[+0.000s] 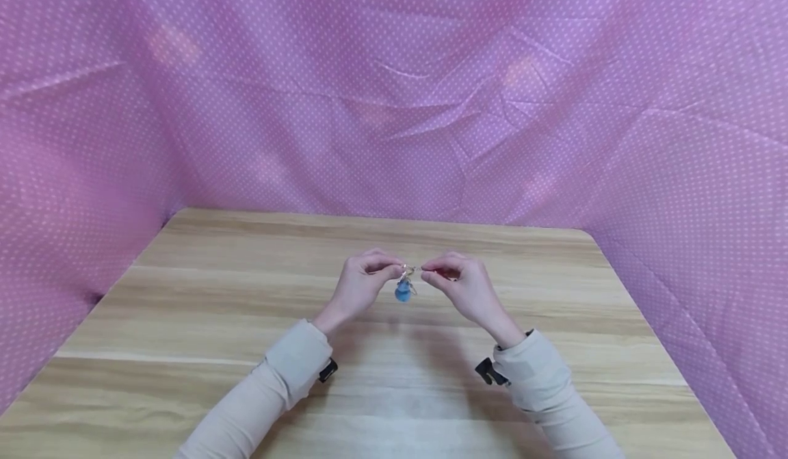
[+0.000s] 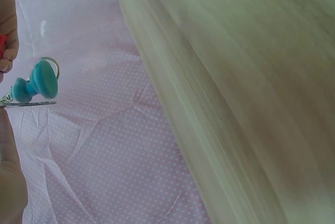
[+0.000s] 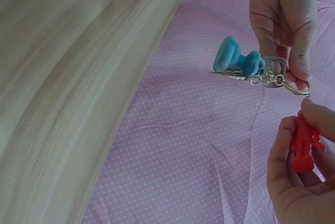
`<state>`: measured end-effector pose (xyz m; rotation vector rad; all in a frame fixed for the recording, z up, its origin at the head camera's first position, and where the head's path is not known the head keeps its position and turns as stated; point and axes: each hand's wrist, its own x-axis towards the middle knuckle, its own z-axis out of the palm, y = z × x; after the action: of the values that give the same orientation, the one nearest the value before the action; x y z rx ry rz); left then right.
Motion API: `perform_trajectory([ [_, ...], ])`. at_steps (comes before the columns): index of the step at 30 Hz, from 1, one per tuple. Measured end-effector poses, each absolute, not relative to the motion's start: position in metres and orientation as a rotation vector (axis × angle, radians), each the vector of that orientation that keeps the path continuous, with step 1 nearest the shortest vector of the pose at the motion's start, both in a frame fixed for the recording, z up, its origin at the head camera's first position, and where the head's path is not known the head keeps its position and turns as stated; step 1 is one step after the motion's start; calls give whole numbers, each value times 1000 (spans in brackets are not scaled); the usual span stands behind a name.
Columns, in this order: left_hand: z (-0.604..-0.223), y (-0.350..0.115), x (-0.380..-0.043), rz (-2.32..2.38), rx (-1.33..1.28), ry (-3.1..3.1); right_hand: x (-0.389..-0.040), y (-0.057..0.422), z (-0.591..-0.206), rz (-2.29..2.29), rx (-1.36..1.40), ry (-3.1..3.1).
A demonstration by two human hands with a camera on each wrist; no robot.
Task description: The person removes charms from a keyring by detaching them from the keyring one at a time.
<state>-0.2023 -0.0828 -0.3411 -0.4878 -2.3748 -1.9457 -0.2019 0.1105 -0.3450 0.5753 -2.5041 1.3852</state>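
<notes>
Above the table, my left hand pinches the metal ring of a keychain. A blue figurine hangs from it by a small chain, beside a flat metal piece that may be a key. Close by on the right, my right hand holds a small red figurine between thumb and fingers. Its top end meets the curved gold clasp of the keychain; whether the two are joined cannot be made out. In the left wrist view the blue figurine shows, while both hands are partly cut off.
The wooden table lies under both hands. Pink dotted cloth hangs along its back and sides. A dark strap with a buckle sits at the right wrist, and another strap at the left.
</notes>
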Motion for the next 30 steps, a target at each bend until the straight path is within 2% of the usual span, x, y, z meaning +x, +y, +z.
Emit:
perform_trajectory([
  [21,-340,-84,-201,-2160,-401,-2248,-201,107,-348,1378,574,-2510],
  [30,-366,-88,-218,-2001,-431,-2340,-200,108,-344,1302,585,-2614],
])
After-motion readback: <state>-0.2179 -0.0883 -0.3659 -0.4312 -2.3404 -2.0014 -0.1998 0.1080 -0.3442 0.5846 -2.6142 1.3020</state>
